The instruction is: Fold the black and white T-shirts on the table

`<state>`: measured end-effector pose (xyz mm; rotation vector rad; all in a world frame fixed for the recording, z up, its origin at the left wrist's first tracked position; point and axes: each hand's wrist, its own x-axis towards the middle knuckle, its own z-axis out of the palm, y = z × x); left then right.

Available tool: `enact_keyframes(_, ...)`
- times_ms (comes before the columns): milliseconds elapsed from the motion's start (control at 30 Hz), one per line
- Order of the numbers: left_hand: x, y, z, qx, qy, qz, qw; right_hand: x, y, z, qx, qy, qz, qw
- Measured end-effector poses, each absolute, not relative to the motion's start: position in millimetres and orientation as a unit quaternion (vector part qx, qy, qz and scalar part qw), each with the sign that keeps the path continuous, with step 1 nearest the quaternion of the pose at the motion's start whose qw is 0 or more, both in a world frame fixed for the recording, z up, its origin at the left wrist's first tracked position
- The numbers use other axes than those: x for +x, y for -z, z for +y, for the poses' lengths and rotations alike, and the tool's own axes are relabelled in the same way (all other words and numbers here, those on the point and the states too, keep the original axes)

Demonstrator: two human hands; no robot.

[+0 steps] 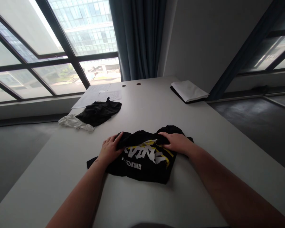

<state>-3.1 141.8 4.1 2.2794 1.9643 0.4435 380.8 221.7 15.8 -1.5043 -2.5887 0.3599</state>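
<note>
A black T-shirt (147,174) with white and yellow lettering lies crumpled on the white table, right in front of me. My left hand (110,149) is closed on its upper left part, thumb and fingers pinching the cloth. On the other side, my right hand (178,143) grips the upper right part, with its fingertips partly hidden in the folds. A bunched piece of the shirt rises behind my right hand, and a corner sticks out past my left wrist.
Farther left on the white table (142,110) lie a crumpled black cloth (98,112), a white cloth (74,123) and sheets of paper (110,94). A folded white cloth on something dark (190,90) sits at the far right edge. Beyond are windows and a blue curtain (141,38).
</note>
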Motion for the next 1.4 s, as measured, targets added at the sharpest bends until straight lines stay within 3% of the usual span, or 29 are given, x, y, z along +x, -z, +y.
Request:
enact_keyframes(100, -0.6, -9.3, 140.6, 0.744, -0.168, 0.646, 0.043, 379.4, -5.1, 227.1, -0.513, -0.119, -0.848, 0.06)
enact_keyframes(300, 5.1, -16.2, 140.4, 0.686, -0.202, 0.698, 0.035, 348.0, -5.4, 254.5, -0.527, -0.148, -0.824, 0.144)
enact_keyframes(467, -8.6, -22.7, 140.8, 0.583, -0.279, 0.759, 0.071, 305.4, -11.8, 265.0, -0.364, -0.288, -0.839, 0.282)
enact_keyframes(600, -12.0, -24.6, 137.4, 0.535, -0.345, 0.765, 0.093, 287.4, -14.0, 243.0, -0.302, -0.269, -0.84, 0.363)
enact_keyframes(733, 14.6, -27.0, 123.5, 0.639, -0.355, 0.668, 0.136, 284.4, -19.2, 208.9, -0.282, -0.287, -0.819, 0.41)
enact_keyframes(867, 48.6, -35.2, 101.7, 0.827, -0.253, 0.46, 0.199, 280.7, -23.9, 188.2, -0.332, -0.339, -0.758, 0.447)
enact_keyframes(967, 59.9, -39.9, 92.9, 0.887, -0.176, 0.35, 0.245, 277.3, -17.0, 188.6, -0.393, -0.337, -0.746, 0.419)
enact_keyframes(1067, 55.0, -39.3, 97.3, 0.861, -0.213, 0.388, 0.252, 275.4, -1.7, 195.1, -0.426, -0.282, -0.79, 0.339)
enact_keyframes(1167, 38.1, -32.6, 109.9, 0.808, -0.253, 0.508, 0.159, 273.4, 10.0, 198.5, -0.43, -0.227, -0.825, 0.288)
enact_keyframes(1267, 19.4, -22.4, 121.5, 0.778, -0.218, 0.587, 0.054, 271.7, 11.9, 199.1, -0.42, -0.214, -0.837, 0.276)
enact_keyframes(1400, 14.4, -17.9, 124.3, 0.789, -0.127, 0.6, 0.04, 274.8, 8.9, 206.1, -0.435, -0.277, -0.802, 0.301)
